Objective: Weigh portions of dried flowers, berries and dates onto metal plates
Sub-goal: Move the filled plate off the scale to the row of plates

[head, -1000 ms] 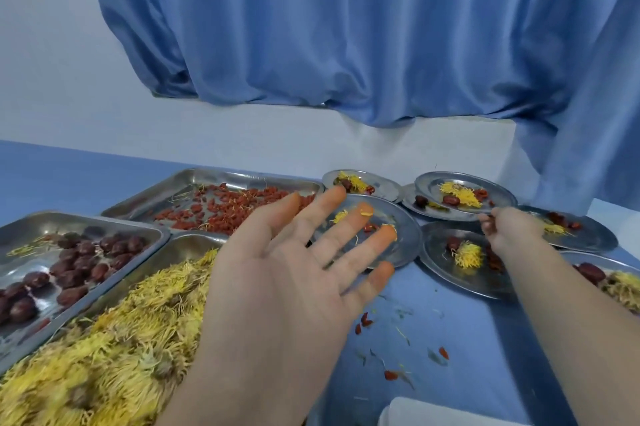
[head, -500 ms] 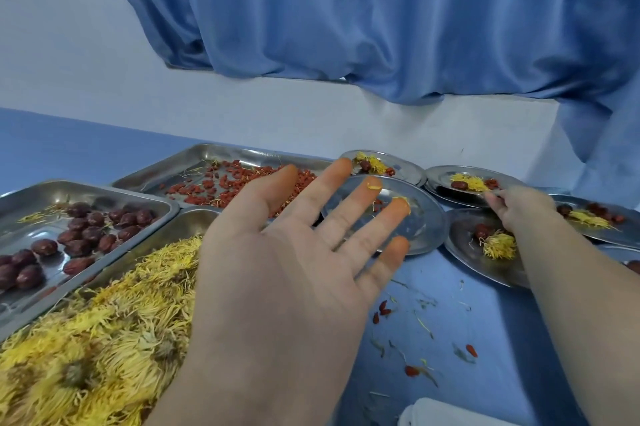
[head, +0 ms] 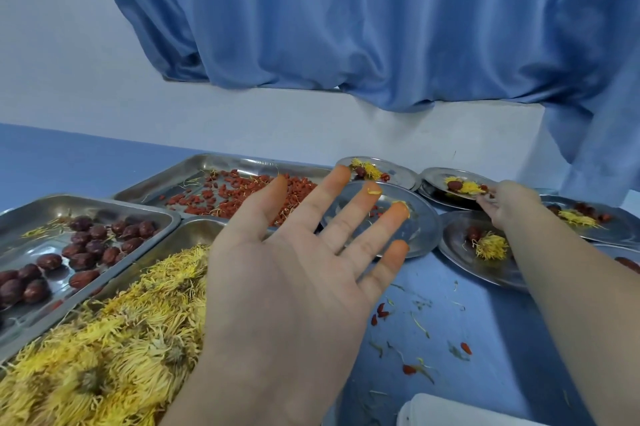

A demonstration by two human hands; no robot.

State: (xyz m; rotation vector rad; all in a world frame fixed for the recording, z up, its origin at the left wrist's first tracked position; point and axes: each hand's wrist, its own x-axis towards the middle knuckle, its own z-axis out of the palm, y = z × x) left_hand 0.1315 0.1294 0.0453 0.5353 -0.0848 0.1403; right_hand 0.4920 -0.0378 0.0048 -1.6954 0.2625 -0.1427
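Holding the left hand (head: 287, 287) palm-up over the far end of the flower tray (head: 197, 230), fingers (head: 349, 214) straight and spread, gripping nothing, tips stained orange with a few yellow petal bits stuck on. Reaching the right hand (head: 509, 204) far right and pinching the near rim of the right plate (head: 434, 180), loaded with a date, flowers and berries and seemingly overlapping another plate beneath. Storing stock on the left: flowers (head: 104, 356) heaped in the near tray, dates (head: 86, 245) in the date tray (head: 104, 202) just beside it, berries (head: 242, 193) spread thin in the berry tray (head: 214, 162) behind. Showing portions on the back plate (head: 398, 173) and on the near plate (head: 457, 263), the latter with a date and a flower head, plus more further right. Leaving the centre plate (head: 419, 231), partly behind the left fingers, almost bare: only a few berries and petal scraps. Judging from that: probably shifting a finished portion aside, with the centre plate next to fill. Calling next for setting the right plate down level without spilling, then lowering the left hand into the flowers for a light pinch. Cannot tell what the white object (head: 450, 408) at the near edge of the counter (head: 467, 339) is; no scale plainly visible.
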